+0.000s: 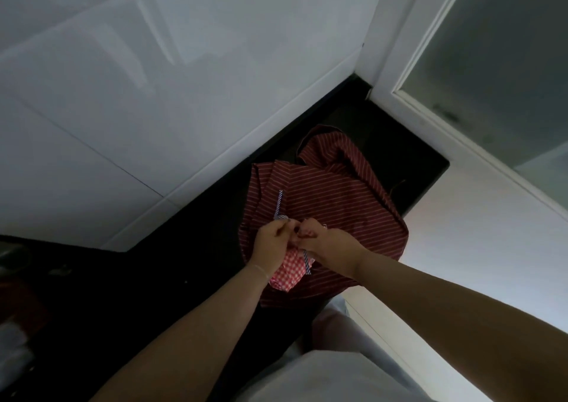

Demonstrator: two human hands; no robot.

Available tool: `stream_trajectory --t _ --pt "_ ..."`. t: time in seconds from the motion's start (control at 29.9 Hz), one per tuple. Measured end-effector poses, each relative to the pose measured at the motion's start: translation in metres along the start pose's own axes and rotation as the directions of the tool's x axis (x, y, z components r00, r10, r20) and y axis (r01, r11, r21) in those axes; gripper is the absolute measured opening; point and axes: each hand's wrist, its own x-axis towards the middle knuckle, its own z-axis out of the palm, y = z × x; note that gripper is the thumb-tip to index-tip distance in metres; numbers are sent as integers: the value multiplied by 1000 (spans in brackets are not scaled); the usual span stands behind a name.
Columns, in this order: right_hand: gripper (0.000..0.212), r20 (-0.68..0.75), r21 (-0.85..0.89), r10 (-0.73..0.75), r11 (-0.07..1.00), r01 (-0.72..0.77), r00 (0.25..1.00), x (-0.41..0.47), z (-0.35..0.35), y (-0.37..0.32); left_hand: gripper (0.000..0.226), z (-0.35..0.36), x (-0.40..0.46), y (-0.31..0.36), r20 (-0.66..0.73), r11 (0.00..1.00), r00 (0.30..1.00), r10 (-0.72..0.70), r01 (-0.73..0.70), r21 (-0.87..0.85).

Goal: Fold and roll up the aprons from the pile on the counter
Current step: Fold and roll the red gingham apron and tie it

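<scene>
Striped apron (335, 198): dark red with thin white stripes, was heaped on the black counter (184, 248), its long axis run from 7 to 1 o'clock, the far end bunched toward the corner by the window frame (399, 72).
Checked apron (285, 271): red-and-white, was found bundled on the striped one, under both wrists, at its 7 o'clock end.
Tie strap (279, 203): blue-and-white striped, was laid pointing toward 12 o'clock from the fingers.
Left hand (272, 241): was held knuckles-up, fingers curled, the strap pinched at its tip.
Right hand (325, 241): was set just beside the left, fingers curled tight on cloth; which piece could not be told.
Wall (153, 94): white panels were seen at 11 o'clock.
</scene>
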Motion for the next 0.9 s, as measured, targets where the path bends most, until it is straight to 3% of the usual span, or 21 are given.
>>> stream_trajectory --t 0.23,0.37,0.44,0.54,0.67,0.74,0.84,0.9 --pt "46 -34 95 77 993 -74 996 8 -3 -6 22 3 -5 -20 116 967 993 -10 -20 252" --pt "50 0 199 173 965 -169 985 13 -1 -18 29 4 -11 -32 288 894 957 -26 -107 434" --pt "48 26 203 213 956 -213 977 14 5 -21 31 7 -19 -34 326 912 943 -63 -78 402" --pt "42 13 256 250 935 -245 968 16 10 -20 28 10 -27 -29 384 980 917 -109 34 196" --pt "20 27 321 252 914 -247 967 25 10 -18 29 6 -20 -29 359 953 932 -52 -61 296" --pt "20 20 351 244 906 -235 970 29 7 -19 26 5 -17 -27 316 903 949 -9 -129 410" --pt "19 0 399 235 891 -216 972 35 2 -22 30 0 -9 -28 312 683 942 126 -310 661" --pt "20 -5 445 260 865 -231 966 38 -5 -23 34 -3 -2 -28 283 573 918 278 -395 718"
